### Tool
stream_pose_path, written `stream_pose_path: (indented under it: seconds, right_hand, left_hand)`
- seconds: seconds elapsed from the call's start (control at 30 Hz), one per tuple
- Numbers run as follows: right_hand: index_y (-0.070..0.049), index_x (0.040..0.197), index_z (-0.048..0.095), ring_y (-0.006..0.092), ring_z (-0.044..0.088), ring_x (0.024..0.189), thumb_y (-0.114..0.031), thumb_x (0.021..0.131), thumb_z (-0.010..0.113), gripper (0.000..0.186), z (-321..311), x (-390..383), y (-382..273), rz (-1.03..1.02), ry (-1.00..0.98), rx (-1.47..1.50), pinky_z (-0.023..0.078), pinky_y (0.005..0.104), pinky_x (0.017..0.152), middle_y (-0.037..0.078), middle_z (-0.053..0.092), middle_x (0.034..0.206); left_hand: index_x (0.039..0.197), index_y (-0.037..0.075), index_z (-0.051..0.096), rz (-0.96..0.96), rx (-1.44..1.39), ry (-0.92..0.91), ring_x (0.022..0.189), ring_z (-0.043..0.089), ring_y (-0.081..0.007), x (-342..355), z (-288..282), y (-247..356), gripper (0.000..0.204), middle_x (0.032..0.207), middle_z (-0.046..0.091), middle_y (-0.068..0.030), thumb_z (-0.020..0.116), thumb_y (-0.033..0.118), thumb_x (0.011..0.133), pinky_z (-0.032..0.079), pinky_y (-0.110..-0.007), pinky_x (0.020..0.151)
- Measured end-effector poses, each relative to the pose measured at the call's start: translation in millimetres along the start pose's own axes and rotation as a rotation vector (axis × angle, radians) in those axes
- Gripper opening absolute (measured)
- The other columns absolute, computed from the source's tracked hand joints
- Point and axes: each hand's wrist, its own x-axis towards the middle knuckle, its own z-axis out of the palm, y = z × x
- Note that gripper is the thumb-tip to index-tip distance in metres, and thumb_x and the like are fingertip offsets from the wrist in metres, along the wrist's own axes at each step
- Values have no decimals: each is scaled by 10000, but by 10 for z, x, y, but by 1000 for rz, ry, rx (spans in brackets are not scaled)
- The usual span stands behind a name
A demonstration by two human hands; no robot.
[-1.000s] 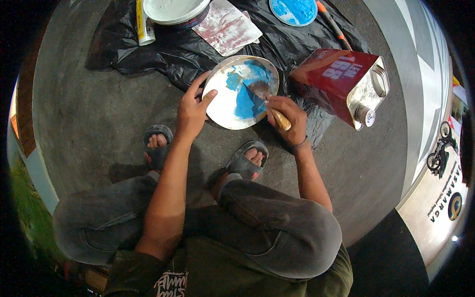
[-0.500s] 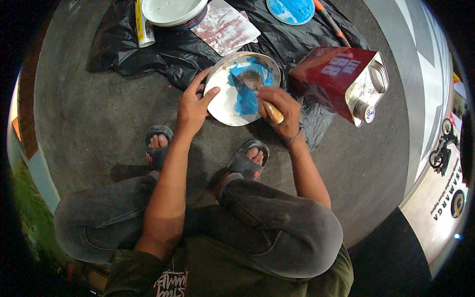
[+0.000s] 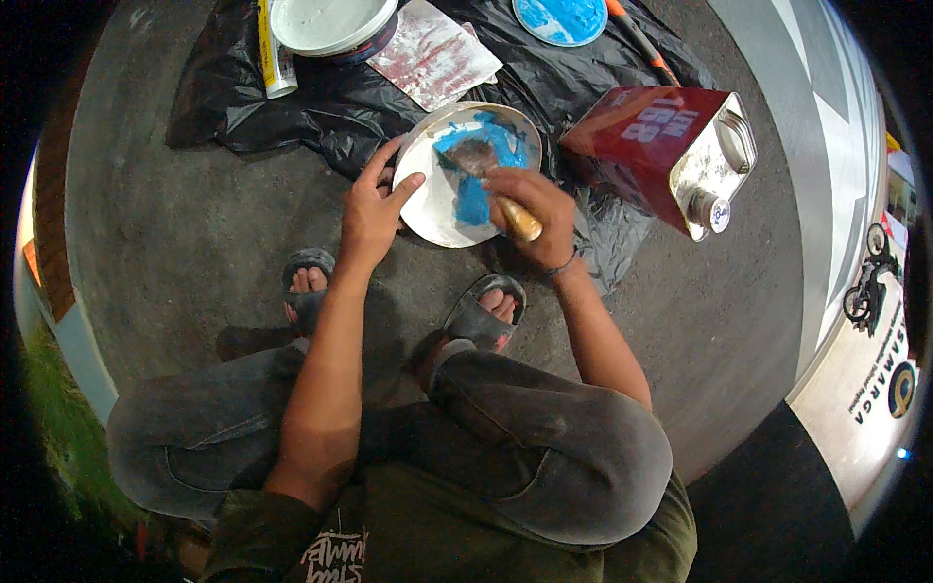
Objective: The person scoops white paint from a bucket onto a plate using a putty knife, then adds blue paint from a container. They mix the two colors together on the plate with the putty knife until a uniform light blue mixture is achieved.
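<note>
My left hand (image 3: 373, 216) is closed on the left rim of a round, shallow white lid (image 3: 420, 206), thumb over the edge and fingers underneath. Wrapped around the wooden handle of a putty knife (image 3: 520, 221) is my right hand (image 3: 540, 209). The knife's broad grey blade lies against the lid's inner face, amid smears of blue paste (image 3: 473, 201). The lid is held up in front of my feet, tilted a little. Most of its lower left side is bare white.
Black plastic sheeting (image 3: 321, 117) covers the ground ahead. On it are a white tub (image 3: 332, 24), a yellow tube (image 3: 276, 58), stained sandpaper-like sheets (image 3: 437, 56), a blue-smeared lid (image 3: 562, 19) and an orange-and-black tool (image 3: 641, 41). A red metal can (image 3: 641, 146) stands right.
The putty knife and my right hand have slid slightly left across the lid, and the blue patch under the blade has changed shape. My left hand keeps its hold; the whole view shifts slightly.
</note>
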Motion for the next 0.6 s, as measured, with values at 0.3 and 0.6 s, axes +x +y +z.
stream_pose_path:
  seconds: [0.3, 0.6]
  right_hand:
    - [-79, 1057, 704, 317, 695, 993, -68, 784, 774, 282, -287, -189, -77, 15, -155, 6, 559, 380, 838, 119, 716, 1075]
    - [-79, 1044, 708, 306, 706, 983, -61, 789, 771, 263, -92, -287, 123, 62, 2, -21, 559, 370, 844, 125, 718, 1081]
  left_hand:
    - [1434, 89, 526, 50, 24, -5, 779, 648, -84, -67, -33, 121, 543, 972, 701, -70, 715, 116, 926, 486, -227, 595]
    - [1433, 94, 523, 20, -25, 25, 742, 626, -65, -35, -7, -20, 550, 944, 693, -58, 719, 131, 920, 455, -236, 509]
